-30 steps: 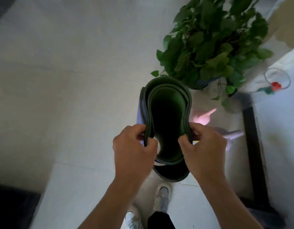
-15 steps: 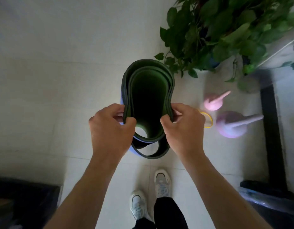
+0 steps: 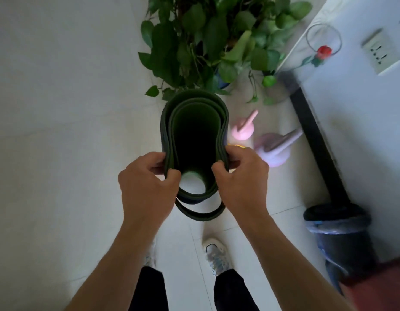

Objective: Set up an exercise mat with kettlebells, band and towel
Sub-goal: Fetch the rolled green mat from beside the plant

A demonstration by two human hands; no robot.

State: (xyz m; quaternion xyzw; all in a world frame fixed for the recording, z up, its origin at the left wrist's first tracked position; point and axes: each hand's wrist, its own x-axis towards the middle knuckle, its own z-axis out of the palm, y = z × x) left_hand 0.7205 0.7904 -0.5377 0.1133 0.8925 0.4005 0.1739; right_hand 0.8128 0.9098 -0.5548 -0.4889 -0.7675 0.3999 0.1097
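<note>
Pinched rim of rolled mat in left hand and right hand; not unrolled yet. Had kettlebells, possibly band, waiting on floor; saw no towel.

Floor: pale glossy tiled floor.
Beyond the grip: leafy green potted plant.
Right of the grip: small pink kettlebell, then larger lilac kettlebell, both blurred.
Right, nearer than the grip: dark round bin with bluish liner.
Below the grip: pale trainers.

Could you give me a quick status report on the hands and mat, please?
Left hand, right hand grip rolled mat by rim. Mat upright, not unrolled. Pink kettlebell, lilac kettlebell, plant close beside it.
</note>
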